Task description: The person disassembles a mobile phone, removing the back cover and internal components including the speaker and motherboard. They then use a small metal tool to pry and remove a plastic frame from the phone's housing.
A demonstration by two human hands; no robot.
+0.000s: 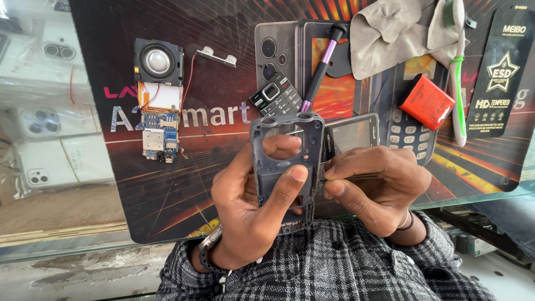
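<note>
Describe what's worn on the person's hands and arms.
Both hands are bare, no gloves. The left hand has a watch with a dark band at the wrist. The right hand has a thin dark band around its wrist. Both sleeves are dark grey with a light checked pattern, pushed back to the wrists.
</note>
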